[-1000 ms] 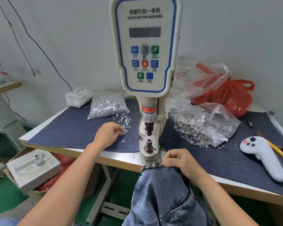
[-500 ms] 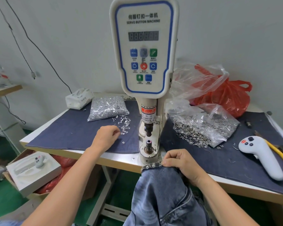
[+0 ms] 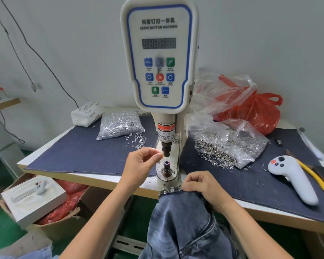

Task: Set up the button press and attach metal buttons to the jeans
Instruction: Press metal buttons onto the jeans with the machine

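1. The button press (image 3: pixel 160 58) stands upright at the middle of the table (image 3: pixel 94 179), its base at the near edge; the upper punch (image 3: pixel 166 149) hangs directly above the lower die (image 3: pixel 166 166), with a small open gap between them.
2. The left hand (image 3: pixel 140 166) is raised just left of that gap, thumb and forefinger pinched together with the fingertips almost touching the upper punch. Whatever they pinch is too small to make out.
3. The right hand (image 3: pixel 204 186) grips the waistband of the jeans (image 3: pixel 183 221) with curled fingers at the table's near edge, just right of the press base. The waistband lies on the edge in front of the die, and the rest of the jeans hangs down below the table.
4. A dark blue cloth (image 3: pixel 79 152) covers the tabletop on both sides of the press; a strip of bare table runs along the near edge.
5. Left of the press, a clear bag of silver tacks (image 3: pixel 120 126) lies at the far side, with loose tacks (image 3: pixel 137 140) spilled beside it. The cloth between that bag and the near edge is bare.
6. Right of the press, an open bag of metal buttons (image 3: pixel 230 144) spills toward the front. A white handheld controller (image 3: pixel 292 179) lies well apart near the right edge, with a yellow-handled tool (image 3: pixel 314 176) just beside it.
7. A red plastic bag (image 3: pixel 254 111) sits at the back right.
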Available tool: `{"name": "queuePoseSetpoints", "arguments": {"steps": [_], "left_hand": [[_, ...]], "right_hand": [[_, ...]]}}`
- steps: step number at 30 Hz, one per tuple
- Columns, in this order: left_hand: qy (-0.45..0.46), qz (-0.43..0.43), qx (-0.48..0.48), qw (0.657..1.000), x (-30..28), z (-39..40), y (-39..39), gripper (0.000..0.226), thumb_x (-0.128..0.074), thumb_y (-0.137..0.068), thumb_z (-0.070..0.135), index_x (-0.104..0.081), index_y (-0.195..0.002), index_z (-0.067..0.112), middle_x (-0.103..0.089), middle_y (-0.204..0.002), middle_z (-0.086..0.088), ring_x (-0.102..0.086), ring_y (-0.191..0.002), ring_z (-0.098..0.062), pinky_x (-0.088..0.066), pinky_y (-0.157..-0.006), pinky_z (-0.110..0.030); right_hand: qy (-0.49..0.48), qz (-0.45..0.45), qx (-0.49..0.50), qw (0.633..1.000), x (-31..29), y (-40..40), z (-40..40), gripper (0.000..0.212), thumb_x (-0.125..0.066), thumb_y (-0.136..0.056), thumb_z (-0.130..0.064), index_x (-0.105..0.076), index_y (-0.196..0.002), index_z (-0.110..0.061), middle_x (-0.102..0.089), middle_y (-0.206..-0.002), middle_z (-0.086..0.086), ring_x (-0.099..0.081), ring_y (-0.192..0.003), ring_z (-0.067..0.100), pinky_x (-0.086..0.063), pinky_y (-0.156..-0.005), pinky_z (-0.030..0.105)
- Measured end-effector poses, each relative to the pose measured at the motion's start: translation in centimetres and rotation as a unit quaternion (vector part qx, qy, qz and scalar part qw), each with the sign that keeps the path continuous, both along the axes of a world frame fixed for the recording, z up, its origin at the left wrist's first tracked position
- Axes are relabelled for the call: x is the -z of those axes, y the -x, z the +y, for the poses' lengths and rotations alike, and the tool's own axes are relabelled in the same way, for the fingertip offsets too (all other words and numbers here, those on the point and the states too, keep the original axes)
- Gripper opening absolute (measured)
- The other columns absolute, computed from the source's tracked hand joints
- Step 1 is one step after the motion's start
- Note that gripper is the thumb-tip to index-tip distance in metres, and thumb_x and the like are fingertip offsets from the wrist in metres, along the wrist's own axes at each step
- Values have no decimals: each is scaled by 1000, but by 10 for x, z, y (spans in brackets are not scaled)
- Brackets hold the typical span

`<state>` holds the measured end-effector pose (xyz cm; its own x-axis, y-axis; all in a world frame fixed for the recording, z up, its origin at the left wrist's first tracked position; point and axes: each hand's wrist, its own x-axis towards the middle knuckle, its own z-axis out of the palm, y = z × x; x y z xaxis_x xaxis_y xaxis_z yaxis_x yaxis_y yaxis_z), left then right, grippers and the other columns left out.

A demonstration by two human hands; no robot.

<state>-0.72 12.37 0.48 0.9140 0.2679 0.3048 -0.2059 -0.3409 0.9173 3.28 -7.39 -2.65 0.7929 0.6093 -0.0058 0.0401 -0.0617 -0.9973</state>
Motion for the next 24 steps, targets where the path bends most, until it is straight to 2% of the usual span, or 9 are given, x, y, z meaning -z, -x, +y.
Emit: {"name": "queuePoseSetpoints", "arguments": {"steps": [4,9,11,13,17,24], "left_hand": [[-91,-13,-14,996,3,0,-1,10,-65,-87,10,-71,-87,2,-66,-91,-10,-63,-84,-24,-49,-77,-24],[-149,-6,-15,989,3,-8,-1,9,-65,-88,13,-67,-80,18,-61,-90,-3,-59,-83,-16,-48,-75,-27],[-171,-11,-12,985,3,-10,-2,17,-66,-87,14,-63,-74,24,-58,-85,1,-56,-78,-11,-44,-70,-21],[-190,-12,-14,982,2,-9,-3,16,-67,-86,14,-64,-72,22,-56,-82,4,-53,-76,-6,-40,-68,-14],[-208,-32,-22,977,3,-7,-4,8,-70,-84,15,-71,-77,12,-57,-81,6,-53,-72,-2,-40,-66,-11],[-185,-27,-25,982,2,-8,-5,9,-74,-80,16,-72,-72,18,-59,-79,10,-53,-68,1,-38,-61,-7]], "right_hand": [[0,-3,-3,1000,0,0,0,15,-69,-61,-16,-59,-50,-13,-51,-50,-3,-43,-50,7,-34,-52,18],[0,-2,-3,1000,1,-1,0,15,-69,-61,-16,-59,-50,-14,-51,-49,-3,-43,-49,6,-34,-52,18],[-2,-1,-5,1000,1,-1,0,15,-69,-61,-16,-59,-49,-15,-52,-49,-4,-44,-49,6,-34,-51,17],[-4,0,-6,1000,1,-1,0,16,-69,-61,-16,-60,-49,-16,-52,-49,-5,-44,-48,5,-35,-51,16],[-1,-1,-7,1000,1,-2,0,16,-69,-62,-16,-60,-48,-17,-52,-49,-5,-44,-49,6,-36,-52,17],[-1,-1,-7,1000,1,-2,0,15,-69,-62,-16,-59,-50,-15,-52,-50,-3,-44,-50,7,-35,-53,18]]}}
